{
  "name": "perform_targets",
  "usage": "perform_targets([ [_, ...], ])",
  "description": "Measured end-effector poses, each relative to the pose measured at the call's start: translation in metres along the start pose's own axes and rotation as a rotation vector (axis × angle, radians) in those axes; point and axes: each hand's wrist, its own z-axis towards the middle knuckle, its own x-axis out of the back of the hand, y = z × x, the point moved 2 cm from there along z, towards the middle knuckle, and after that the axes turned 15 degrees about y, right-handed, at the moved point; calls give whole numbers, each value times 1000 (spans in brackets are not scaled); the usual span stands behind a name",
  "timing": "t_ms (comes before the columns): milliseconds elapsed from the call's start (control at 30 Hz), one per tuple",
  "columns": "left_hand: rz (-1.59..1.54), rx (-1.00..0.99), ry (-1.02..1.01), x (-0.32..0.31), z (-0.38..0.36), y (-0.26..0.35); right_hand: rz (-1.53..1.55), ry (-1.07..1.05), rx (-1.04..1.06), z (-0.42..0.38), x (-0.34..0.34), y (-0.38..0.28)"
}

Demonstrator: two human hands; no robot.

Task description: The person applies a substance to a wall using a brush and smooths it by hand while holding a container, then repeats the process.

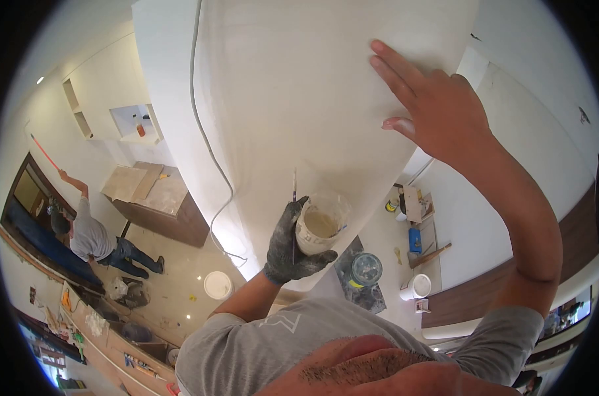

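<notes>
My left hand, in a dark dusty work glove, is closed around a translucent plastic cup. Pale, beige-looking material shows inside the cup. A slim paintbrush-like tool sticks up past the glove, held against the cup's left side. My bare right hand reaches up to the smooth off-white panel in front of me. Its index and middle fingers stretch out along the surface and the thumb stands apart; nothing is in that hand.
A grey cable hangs down the panel's left side. Below stand a clear bucket and white buckets. At left another person raises a long red-tipped pole beside a wooden cabinet. A workbench holds tools.
</notes>
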Motion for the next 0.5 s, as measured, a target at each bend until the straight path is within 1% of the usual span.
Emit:
perform_targets([
  [100,13,-21,10,3,2,2,-108,39,-35,-17,12,1],
  [200,66,-77,40,1,4,10,-54,62,9,-37,15,5],
  [233,93,-100,50,1,5,13,10,196,36,-33,18,3],
  [300,32,-69,57,-1,4,12,136,467,85,-21,23,-1],
  [333,2,-55,60,-2,5,12,166,435,84,-18,21,-3],
  [400,35,-63,64,-1,7,16,223,373,84,-11,14,-8],
  [500,56,-70,63,0,7,17,236,262,72,1,-4,-13],
])
